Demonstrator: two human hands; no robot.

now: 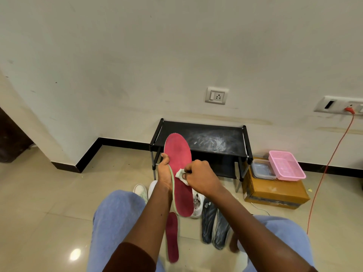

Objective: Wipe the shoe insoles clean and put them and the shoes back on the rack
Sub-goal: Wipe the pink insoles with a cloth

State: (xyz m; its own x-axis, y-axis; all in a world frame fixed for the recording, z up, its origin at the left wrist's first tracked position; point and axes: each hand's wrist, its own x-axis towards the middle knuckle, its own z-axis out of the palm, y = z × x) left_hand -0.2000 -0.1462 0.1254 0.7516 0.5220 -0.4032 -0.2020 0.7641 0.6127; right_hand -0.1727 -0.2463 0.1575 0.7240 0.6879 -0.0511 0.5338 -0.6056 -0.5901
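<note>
Her right hand point(198, 176) pinches a crumpled white wipe point(181, 173) against the long red foam insole point(179, 173), midway along it; the left hand point(165, 173) grips its left edge, toe pointing up toward the black rack point(216, 138)

Lighting: bright, even, indoor, from overhead. Glare: one round white spot on glossy floor point(75, 254), lower left. Shadows: soft and faint, under rack point(198, 130) and beside box point(275, 193). Dim patch: doorway point(11, 138), far left. Distortion: wide-angle bowing of wall point(176, 46) lines toward edges. Focus: mostly sharp, softer along bottom edge.
</note>
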